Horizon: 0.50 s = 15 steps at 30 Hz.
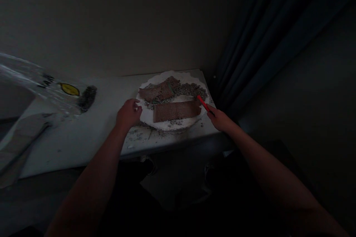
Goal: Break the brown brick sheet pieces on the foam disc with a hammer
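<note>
A round white plate (167, 125) stands at the right end of a white table (83, 133). On it lie a flat brown perforated strip (176, 110), more brown perforated pieces (158, 90) behind it, and a heap of grey crumbs (189, 89). My left hand (128, 114) rests at the plate's left rim, fingers curled against it. My right hand (219, 119) is closed on a thin red tool (203, 103), whose tip points at the right end of the brown strip.
A clear plastic bag (36, 81) with a yellow label and a dark lump inside lies at the table's left. Grey crumbs are scattered on the table before the plate. A dark curtain (264, 44) hangs at the right. The room is dim.
</note>
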Motion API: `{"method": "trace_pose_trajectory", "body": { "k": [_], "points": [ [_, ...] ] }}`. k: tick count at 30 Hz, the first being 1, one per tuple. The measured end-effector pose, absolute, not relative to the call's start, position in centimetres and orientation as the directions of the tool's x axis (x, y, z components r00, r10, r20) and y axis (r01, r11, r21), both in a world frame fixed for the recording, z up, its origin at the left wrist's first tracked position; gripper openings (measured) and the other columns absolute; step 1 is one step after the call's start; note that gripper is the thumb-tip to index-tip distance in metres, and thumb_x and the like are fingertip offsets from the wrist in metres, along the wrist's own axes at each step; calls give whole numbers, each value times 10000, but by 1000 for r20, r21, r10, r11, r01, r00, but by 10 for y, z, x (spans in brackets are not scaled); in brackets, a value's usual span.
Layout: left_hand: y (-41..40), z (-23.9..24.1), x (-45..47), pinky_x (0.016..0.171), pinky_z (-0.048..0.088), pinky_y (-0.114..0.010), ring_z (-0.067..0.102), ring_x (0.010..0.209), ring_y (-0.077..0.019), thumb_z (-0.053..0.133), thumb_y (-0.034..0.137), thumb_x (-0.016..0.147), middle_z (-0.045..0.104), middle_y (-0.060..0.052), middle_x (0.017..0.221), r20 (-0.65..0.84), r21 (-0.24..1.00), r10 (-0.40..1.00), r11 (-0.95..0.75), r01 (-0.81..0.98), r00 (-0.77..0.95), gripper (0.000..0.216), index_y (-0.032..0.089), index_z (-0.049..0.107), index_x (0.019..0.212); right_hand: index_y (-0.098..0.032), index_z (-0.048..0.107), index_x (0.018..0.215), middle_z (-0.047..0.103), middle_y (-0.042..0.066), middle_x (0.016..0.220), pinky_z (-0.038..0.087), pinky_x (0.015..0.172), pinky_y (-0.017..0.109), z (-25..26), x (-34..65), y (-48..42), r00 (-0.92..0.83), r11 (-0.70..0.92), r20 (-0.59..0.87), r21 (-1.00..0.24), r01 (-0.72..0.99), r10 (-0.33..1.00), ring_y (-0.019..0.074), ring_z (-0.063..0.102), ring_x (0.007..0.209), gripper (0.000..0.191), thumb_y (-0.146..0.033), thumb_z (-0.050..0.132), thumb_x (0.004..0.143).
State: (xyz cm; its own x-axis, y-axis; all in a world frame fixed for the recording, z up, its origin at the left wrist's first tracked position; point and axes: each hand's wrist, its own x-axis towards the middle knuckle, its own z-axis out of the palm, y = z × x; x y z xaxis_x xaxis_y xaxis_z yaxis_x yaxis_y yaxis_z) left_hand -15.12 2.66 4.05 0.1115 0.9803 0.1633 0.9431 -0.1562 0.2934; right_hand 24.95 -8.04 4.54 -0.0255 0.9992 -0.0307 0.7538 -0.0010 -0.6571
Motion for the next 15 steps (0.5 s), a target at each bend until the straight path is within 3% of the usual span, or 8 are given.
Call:
{"method": "trace_pose_trajectory", "body": {
  "k": [5,8,10,15],
  "points": [
    [22,27,-197,809,466,-342,647,937,-258,533,411,907,703,-112,1055,-220,106,975,7,994,16,332,143,578,1096,-149,480,1501,583,143,1448,432,1116,405,46,249,-79,-11,-6,-23,-655,756,1000,252,573,1313,525,-250,454,987],
    [14,19,-204,789,455,-307,641,880,-230,577,465,870,721,-48,883,-357,31,931,-71,997,78,293,180,598,938,-164,488,1496,631,145,1388,468,1068,405,50,247,-79,-10,-10,-28,-643,766,1000,245,633,1218,513,-243,463,989],
    [4,17,-199,765,449,-282,637,834,-206,603,479,829,719,-20,828,-424,74,888,-165,983,181,286,194,602,850,-167,494,1493,681,144,1304,505,1009,403,55,245,-79,-13,-23,-51,-635,772,999,240,676,1113,508,-238,466,990],
    [-33,24,-158,669,454,-278,641,777,-224,583,550,766,722,-52,812,-527,317,726,-314,895,441,346,210,647,756,-179,494,1499,754,99,980,568,814,342,69,239,-78,8,-77,-109,-640,764,994,195,710,794,510,-228,434,994]
  ]
}}
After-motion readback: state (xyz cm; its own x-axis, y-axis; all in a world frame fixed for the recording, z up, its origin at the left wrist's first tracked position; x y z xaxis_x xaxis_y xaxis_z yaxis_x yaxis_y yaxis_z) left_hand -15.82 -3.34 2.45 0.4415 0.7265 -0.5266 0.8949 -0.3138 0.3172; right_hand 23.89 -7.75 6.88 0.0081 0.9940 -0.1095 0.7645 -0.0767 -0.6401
